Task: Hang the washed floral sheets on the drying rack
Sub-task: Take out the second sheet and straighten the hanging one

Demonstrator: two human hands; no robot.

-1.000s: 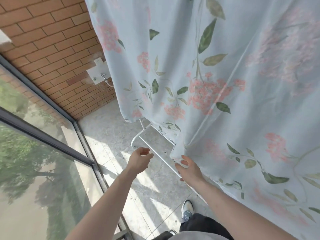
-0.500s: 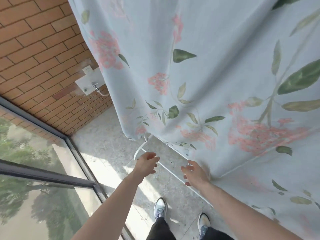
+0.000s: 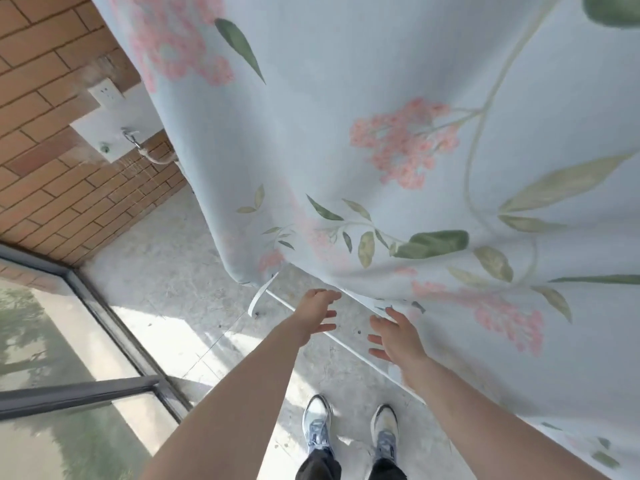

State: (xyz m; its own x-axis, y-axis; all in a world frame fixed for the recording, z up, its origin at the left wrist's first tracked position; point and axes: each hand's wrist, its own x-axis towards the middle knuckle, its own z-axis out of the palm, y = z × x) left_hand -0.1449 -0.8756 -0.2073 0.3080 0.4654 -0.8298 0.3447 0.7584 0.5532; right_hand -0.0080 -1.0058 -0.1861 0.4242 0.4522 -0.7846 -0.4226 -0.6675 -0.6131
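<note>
A pale blue floral sheet point(image 3: 398, 140) with pink blossoms and green leaves hangs over the drying rack and fills most of the view. Only the rack's white foot bar point(image 3: 259, 296) and a thin white floor rail show beneath the sheet's lower hem. My left hand point(image 3: 317, 315) reaches forward just below the hem with fingers spread, holding nothing. My right hand point(image 3: 394, 337) is beside it, fingers straight and apart, close under the hem's edge without gripping it.
A brick wall point(image 3: 52, 168) with a white socket plate point(image 3: 105, 93) and a tap stands at left. A glass balcony panel with a dark frame point(image 3: 114, 323) runs along the left. My two shoes point(image 3: 349, 431) stand on the speckled concrete floor.
My right hand has let go of the sheet's lower edge and opened. Both hands spread their fingers, and the view has tilted down and closer to the sheet.
</note>
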